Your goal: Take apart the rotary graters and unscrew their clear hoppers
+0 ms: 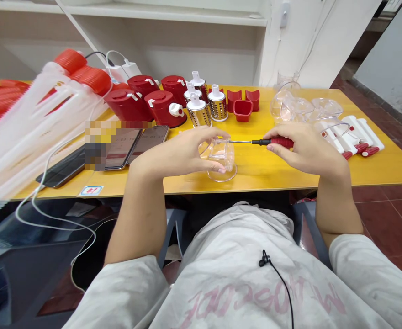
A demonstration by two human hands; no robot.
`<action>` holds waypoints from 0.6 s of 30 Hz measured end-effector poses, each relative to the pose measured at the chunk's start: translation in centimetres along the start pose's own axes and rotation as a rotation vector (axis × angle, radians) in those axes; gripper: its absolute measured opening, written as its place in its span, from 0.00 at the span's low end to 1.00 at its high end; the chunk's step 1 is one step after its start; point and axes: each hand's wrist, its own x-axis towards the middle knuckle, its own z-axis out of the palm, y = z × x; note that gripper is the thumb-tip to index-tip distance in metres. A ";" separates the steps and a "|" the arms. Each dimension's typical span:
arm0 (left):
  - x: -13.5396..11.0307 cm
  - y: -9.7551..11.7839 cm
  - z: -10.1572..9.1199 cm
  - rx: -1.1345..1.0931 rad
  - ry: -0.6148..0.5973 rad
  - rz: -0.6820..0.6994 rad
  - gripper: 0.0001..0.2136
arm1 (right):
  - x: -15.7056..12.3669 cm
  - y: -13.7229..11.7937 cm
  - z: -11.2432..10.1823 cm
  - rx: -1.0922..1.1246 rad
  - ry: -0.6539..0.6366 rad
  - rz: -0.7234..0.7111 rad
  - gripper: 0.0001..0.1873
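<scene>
L hand [177,153] has grip closed round clear plastic housing [221,160], held over yellow table [256,178]; R hand [307,148] has grip closed on red-handled screwdriver [276,142], shaft reaching housing. Risk: uneven pressure slips tip, scratching plastic or jabbing L fingers.

My yellow wooden table [272,176] carries red grater housings [129,105] with white clips on their lids, steel drum graters [198,113], small red square cups [242,110], clear plastic bowls [292,106] and red-tipped white plungers [355,135]. Three phones [148,139] lie side by side nearer me, and a small sticker [91,190] marks the front edge.
</scene>
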 end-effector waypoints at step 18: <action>0.3 -0.8 -0.5 0.002 0.020 0.040 0.54 | 0.5 1.0 0.3 0.064 0.060 -0.085 0.11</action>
